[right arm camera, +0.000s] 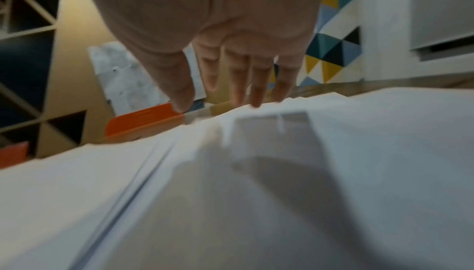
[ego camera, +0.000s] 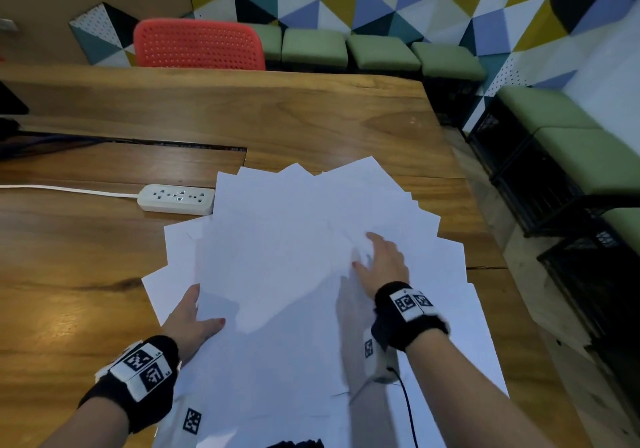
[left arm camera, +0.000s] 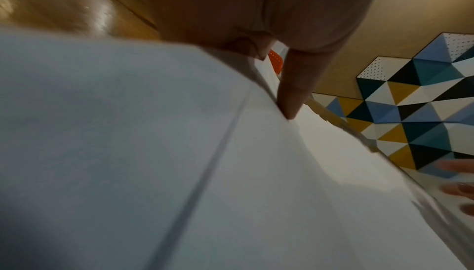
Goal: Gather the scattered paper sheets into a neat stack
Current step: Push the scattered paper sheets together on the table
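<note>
Just beside the paper sheets point(ego camera: 294, 240), power strip point(ego camera: 176, 199)

My two hands, the left hand point(ego camera: 194, 323) and the right hand point(ego camera: 384, 260), lie on one fanned spread of white paper sheets point(ego camera: 294, 240), too overlapped to count exactly, though well over a dozen corners show. One white power strip point(ego camera: 176, 199) sits on the one wooden desk point(ego camera: 277, 115). Behind it stands one red chair point(ego camera: 199, 44) and a row of green stools point(ego camera: 381, 51), at least six visible.
</note>
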Available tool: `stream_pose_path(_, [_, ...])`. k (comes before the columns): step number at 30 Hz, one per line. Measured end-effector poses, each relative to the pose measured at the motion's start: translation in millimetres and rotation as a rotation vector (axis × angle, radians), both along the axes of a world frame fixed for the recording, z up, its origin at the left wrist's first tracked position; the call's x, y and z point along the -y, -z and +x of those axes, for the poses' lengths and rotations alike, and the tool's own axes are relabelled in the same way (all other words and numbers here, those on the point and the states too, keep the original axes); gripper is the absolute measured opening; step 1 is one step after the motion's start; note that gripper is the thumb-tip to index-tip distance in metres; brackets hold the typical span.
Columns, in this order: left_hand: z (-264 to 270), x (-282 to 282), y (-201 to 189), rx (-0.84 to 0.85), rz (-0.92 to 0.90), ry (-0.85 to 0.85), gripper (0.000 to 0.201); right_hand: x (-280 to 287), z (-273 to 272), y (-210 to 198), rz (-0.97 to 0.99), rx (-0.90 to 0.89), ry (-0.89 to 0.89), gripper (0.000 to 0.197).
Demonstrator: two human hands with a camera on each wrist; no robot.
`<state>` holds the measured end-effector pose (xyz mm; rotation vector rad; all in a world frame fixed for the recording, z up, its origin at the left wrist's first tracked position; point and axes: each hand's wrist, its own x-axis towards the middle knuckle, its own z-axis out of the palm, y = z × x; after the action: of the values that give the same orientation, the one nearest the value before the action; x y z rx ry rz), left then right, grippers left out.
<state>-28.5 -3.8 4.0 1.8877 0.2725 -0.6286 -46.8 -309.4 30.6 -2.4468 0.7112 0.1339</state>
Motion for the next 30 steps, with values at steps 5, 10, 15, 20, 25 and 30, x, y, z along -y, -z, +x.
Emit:
stream_pose_path(5, [0.5,-7.5,8.7,0.019,-0.029,-0.080,0.060,22.6,-59.8,9.9,0.249,0.016,0.770,0.074])
stream_pose_path(10, [2.3,-3.3,13.9,-0.045,-0.029,-0.060,0.059,-0.1,-87.9,27.8,0.612,0.074,0.853,0.085])
stream_pose_path(15, [5.8,3.3,7.1,-0.025,-0.011,-0.001,0.060,-11.9,-64.8,28.8,0.552,0.024,0.468,0.045])
stream_pose_path(20, [12.9,-6.2,2.6,-0.111,-0.045,0.015,0.046,11.6,-57.6,9.8,0.499,-0.007,0.218,0.024])
stream_pose_path(25, [14.7,-6.0,1.2,-0.113,-0.014,0.070,0.045,27.6,-48.0,7.2,0.505,-0.177,0.089,0.034])
stream_pose_path(30, [7.7,8.2,7.5,-0.082,0.032,0.067,0.049,3.8,-37.2,17.8,0.673,0.094,0.296,0.075])
